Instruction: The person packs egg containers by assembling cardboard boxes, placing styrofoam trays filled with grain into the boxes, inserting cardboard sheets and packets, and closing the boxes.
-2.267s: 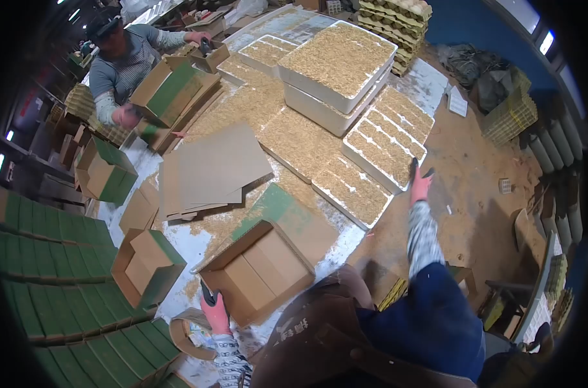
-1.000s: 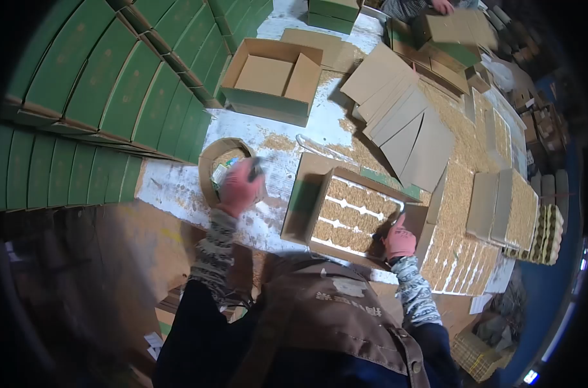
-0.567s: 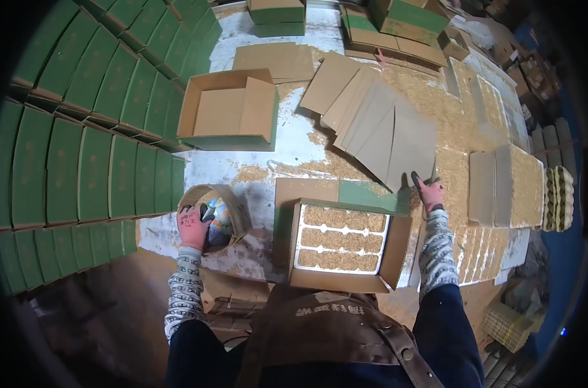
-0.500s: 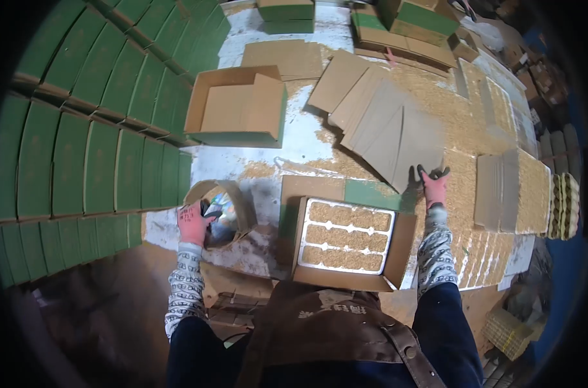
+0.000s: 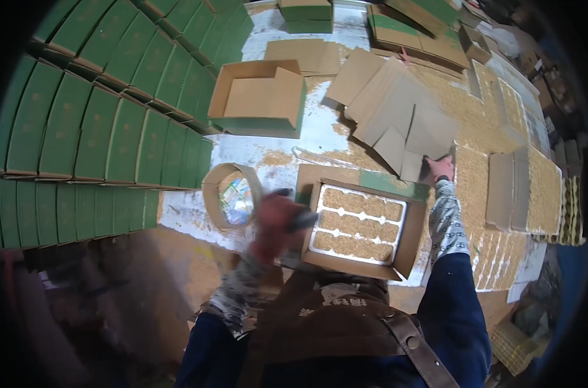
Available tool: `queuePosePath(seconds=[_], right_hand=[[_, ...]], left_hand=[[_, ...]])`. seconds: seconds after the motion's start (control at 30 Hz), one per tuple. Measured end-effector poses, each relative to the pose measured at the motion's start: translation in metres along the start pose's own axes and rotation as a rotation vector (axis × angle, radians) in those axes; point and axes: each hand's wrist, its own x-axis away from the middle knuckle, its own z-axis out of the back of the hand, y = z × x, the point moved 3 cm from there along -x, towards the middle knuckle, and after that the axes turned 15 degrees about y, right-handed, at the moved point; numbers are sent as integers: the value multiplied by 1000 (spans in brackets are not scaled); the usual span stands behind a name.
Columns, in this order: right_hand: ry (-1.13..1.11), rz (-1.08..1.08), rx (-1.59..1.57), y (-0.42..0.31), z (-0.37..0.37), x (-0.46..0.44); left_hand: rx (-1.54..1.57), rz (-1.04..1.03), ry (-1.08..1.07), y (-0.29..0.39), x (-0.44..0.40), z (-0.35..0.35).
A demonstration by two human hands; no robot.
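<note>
My left hand (image 5: 277,226), in a pink glove with dark fingertips, is smeared by motion between a round cardboard tub (image 5: 209,197) and an open carton (image 5: 407,249). Its fingers and anything in them cannot be made out. Small shiny, colourful packets (image 5: 235,199) lie inside the tub. The carton holds a white tray (image 5: 357,213) with rows filled with tan, grainy material. Beyond the carton's right corner, my right hand (image 5: 441,168) is closed at the edge of a grey-brown cardboard sheet (image 5: 429,132), which lies on a fanned pile.
Green cartons (image 5: 93,123) are stacked along the left. An open box (image 5: 258,97) stands behind the tub. Tan grain-filled trays (image 5: 471,174) cover the right side, with upright cardboard pieces (image 5: 508,187) among them. More green boxes (image 5: 416,45) are at the back.
My left hand has left the tub and moved right toward the carton. My right hand has closed at the cardboard sheet's edge. The whole view has shifted slightly.
</note>
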Motion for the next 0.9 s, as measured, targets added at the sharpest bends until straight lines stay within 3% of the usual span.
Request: queuePosePath(seconds=[0.03,0.07,0.1,0.27,0.37,0.4,0.43,0.5,0.7,0.73,0.77,0.8,0.83,0.87,0.9], right_hand=[[140,16,5,-2,-2,10],[120,28,-118,-10,6,25],[97,44,-244,-23,15,41],[-63,416,113,-54,30,94],[-21,369,19,-70,31,93],[75,292,-183,-65,26,84],[0,114,-358,-63,33,80],[-178,50,-378,-45,13,58],[395,570,324,1,65,28],[330,550,291,-14,120,49],[396,683,202,-23,159,74],[563,904,-162,-28,184,99],[414,961,-125,-54,223,139],[371,1204,-286,-61,241,173],[289,1538,-225,-64,244,207]], left_hand=[[-67,-163,-180,29,0,-26],[-136,-48,-482,38,10,-51],[-164,-72,-635,36,22,-69],[-217,16,-146,24,18,-34],[-100,314,-125,1,45,-25],[188,570,-226,-10,61,-34],[262,687,-186,-26,91,-44],[423,853,-140,-42,126,-57],[638,984,-125,-44,120,-57],[648,977,-122,-55,127,-62],[661,967,-114,-61,130,-66],[764,984,-113,-51,116,-62],[741,956,-69,-54,123,-64],[717,928,-33,-62,136,-69],[696,896,-1,-69,146,-75]])
